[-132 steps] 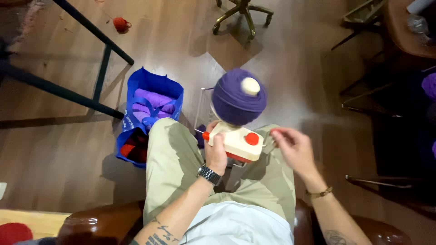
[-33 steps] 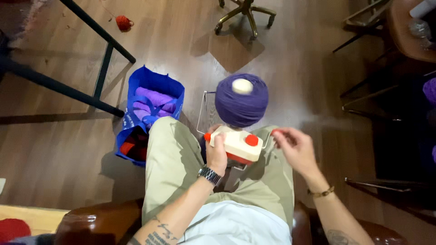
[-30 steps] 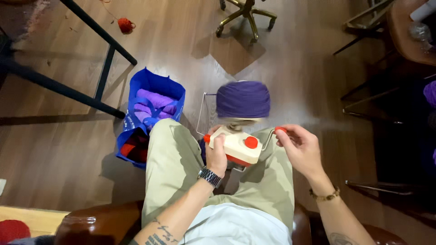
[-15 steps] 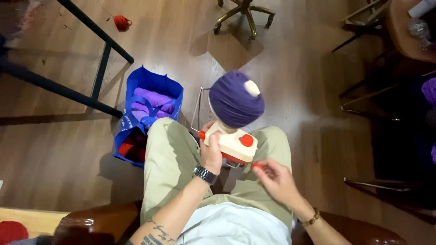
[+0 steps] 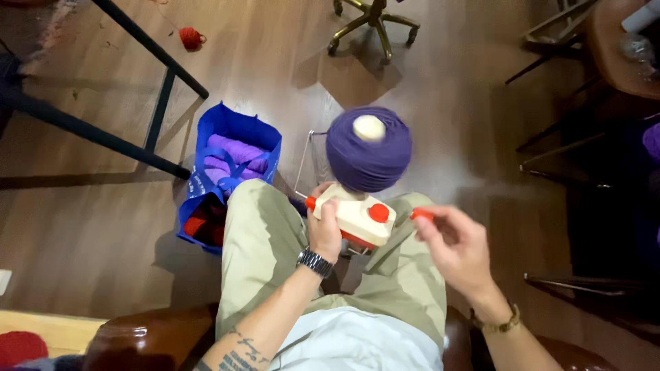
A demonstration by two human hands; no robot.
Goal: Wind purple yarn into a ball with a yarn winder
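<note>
Wooden floor lies below the lap where the left hand (image 5: 324, 230) clamps the stiff, light cream yarn winder (image 5: 354, 218) by its body, soft purple yarn cake (image 5: 369, 154) atop, while the right hand (image 5: 457, 244) pinches its red crank handle (image 5: 422, 214).

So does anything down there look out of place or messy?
One thing: a small red yarn ball lies loose on the wooden floor by the black table legs, with a strand trailing from it, far from the blue bag holding the other yarn. Otherwise nothing looks spilled or damaged.
</note>
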